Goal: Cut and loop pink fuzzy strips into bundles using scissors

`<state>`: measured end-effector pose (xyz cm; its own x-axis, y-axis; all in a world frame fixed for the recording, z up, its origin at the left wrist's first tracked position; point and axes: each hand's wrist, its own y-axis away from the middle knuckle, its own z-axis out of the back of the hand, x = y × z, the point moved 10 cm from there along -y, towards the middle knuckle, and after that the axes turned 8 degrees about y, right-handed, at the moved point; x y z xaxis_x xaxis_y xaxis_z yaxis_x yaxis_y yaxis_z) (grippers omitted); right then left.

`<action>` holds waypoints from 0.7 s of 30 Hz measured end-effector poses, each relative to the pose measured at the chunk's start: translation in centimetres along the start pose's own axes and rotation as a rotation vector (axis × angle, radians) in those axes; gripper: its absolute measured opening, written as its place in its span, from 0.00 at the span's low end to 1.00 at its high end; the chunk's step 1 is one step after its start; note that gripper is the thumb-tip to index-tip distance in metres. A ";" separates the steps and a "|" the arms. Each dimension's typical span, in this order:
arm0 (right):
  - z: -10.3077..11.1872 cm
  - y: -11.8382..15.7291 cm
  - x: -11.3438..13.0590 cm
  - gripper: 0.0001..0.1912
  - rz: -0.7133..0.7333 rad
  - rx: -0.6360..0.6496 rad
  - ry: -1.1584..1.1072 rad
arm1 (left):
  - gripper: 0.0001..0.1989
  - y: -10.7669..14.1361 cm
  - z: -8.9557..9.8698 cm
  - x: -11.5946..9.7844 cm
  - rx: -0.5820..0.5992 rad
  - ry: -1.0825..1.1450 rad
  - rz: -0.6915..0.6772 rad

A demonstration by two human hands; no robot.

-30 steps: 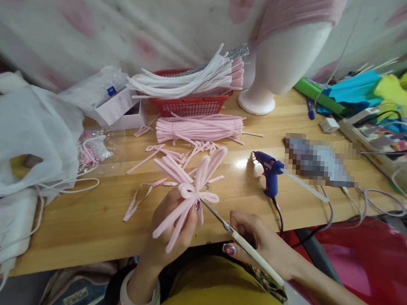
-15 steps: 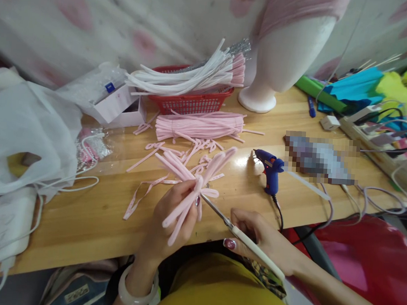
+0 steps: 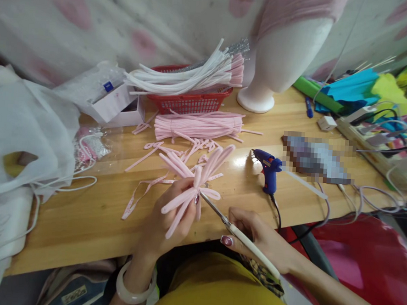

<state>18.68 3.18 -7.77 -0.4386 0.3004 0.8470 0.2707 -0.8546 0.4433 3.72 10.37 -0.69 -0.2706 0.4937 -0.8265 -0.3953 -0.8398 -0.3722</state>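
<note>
From where I stand, the left hand [image 3: 172,215], at the centre of the frame, pinches a spray of fuzzy pale-pink looped stems [image 3: 198,177] near its middle. The right hand [image 3: 262,241], lower right of centre, is wrapped round a white-handled metal tool [image 3: 251,248], its tip at the spray's middle. Upper centre, a red plastic lattice basket [image 3: 189,104] holds fuzzy white and pink stems [image 3: 180,81] and silver tinsel strands [image 3: 239,46], the white ends overhanging leftward. Upper left, a crumpled clear plastic bag [image 3: 85,82] leans by a small white cardboard box [image 3: 113,104]. Below, a clear packet [image 3: 110,158] contains pink bead-like bits [image 3: 86,149].
</note>
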 end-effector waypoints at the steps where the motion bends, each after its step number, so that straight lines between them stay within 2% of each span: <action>1: 0.0 0.0 0.0 0.28 -0.004 -0.001 -0.006 | 0.17 0.0 0.0 -0.1 0.003 -0.007 -0.009; 6: 0.1 0.0 -0.3 0.28 -0.025 -0.037 -0.013 | 0.15 -0.2 0.0 -0.5 0.008 -0.030 -0.061; 11: -0.9 -0.3 -1.1 0.28 -0.032 -0.034 -0.108 | 0.13 -0.3 -0.1 0.0 -0.003 0.039 0.023; 15: -0.9 -0.4 -1.1 0.27 0.023 -0.058 -0.097 | 0.11 -0.2 0.1 0.3 -0.042 0.075 0.083; 21: -1.4 -0.3 -1.3 0.29 0.026 -0.004 -0.220 | 0.08 0.0 0.2 1.1 -0.069 0.101 0.134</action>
<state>17.92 2.44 -9.38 -0.2340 0.3635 0.9017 0.2760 -0.8645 0.4201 3.28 10.96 -1.48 -0.2262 0.3540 -0.9075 -0.2995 -0.9118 -0.2810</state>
